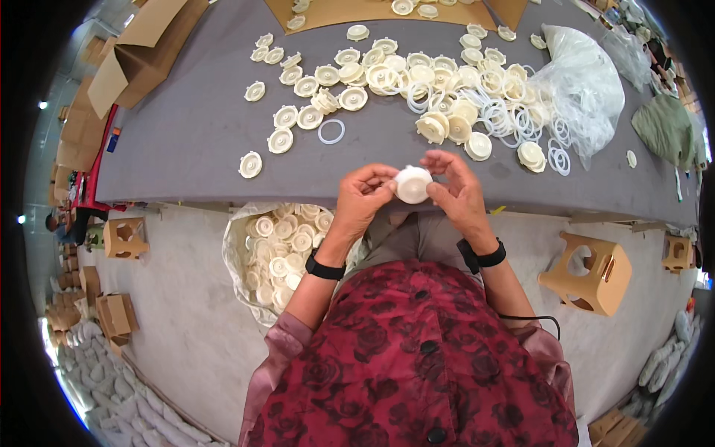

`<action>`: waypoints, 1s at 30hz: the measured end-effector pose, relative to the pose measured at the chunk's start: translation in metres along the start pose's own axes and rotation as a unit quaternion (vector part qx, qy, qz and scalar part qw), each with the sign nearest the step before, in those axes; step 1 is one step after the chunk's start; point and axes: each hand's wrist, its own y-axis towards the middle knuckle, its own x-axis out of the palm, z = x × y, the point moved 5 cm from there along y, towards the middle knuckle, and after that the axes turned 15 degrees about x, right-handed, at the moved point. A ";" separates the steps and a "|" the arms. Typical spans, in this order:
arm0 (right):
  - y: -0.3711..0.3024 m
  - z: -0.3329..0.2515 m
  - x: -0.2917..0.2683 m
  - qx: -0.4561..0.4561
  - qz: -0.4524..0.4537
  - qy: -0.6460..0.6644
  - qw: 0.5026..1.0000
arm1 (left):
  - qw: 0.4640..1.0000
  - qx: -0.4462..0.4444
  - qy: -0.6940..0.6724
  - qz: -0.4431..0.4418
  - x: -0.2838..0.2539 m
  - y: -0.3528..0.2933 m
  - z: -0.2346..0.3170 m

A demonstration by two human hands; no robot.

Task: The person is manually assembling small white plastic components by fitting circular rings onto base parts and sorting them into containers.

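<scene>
Just past the table's front edge, a white round plastic cap (412, 185) with small lugs on its rim is held up in front of me. My left hand (365, 195) is closed, pinching the cap's left edge between thumb and fingers. On the other side, my right hand (457, 191) curls round the right edge with its thumb against it. Beyond my hands, several cream caps (354, 98) are spread over the grey table (186, 149). Clear sealing rings (495, 115) lie heaped among them, and one loose ring (331, 141) sits nearer me.
A clear plastic bag (585, 82) stands at the right of the pile. Cardboard boxes (145, 56) sit at the far left and back. Below the table edge, a white sack (237, 261) full of caps stands by my left arm. A brown stool (592, 272) is at the right.
</scene>
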 end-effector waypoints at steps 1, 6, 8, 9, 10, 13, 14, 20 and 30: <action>-0.002 0.005 0.000 0.034 -0.055 0.017 0.998 | 1.000 0.001 -0.001 -0.001 0.003 -0.002 -0.001; -0.014 0.026 0.009 0.116 -0.100 0.060 0.986 | 0.998 0.024 -0.059 0.020 0.000 -0.011 -0.012; -0.014 0.016 0.008 0.082 -0.093 -0.003 0.992 | 0.998 0.036 -0.052 0.009 0.002 -0.010 -0.008; -0.014 0.018 0.005 0.083 -0.091 -0.002 0.992 | 0.999 0.037 -0.029 0.002 0.002 -0.011 -0.005; -0.013 0.017 0.003 0.076 -0.106 -0.043 0.991 | 0.999 0.039 -0.006 -0.006 0.003 -0.011 -0.001; -0.014 0.007 0.004 0.039 -0.120 -0.133 0.983 | 0.997 0.055 0.036 -0.030 0.001 -0.009 0.001; -0.015 0.000 0.005 0.010 -0.120 -0.182 0.976 | 0.997 0.055 0.037 -0.030 0.000 -0.008 0.003; -0.017 -0.031 0.015 -0.170 -0.126 -0.450 0.868 | 0.989 0.053 0.098 -0.099 -0.002 -0.010 0.001; -0.010 -0.017 0.008 -0.086 -0.033 -0.212 0.973 | 0.998 0.053 -0.034 0.023 0.008 -0.015 0.000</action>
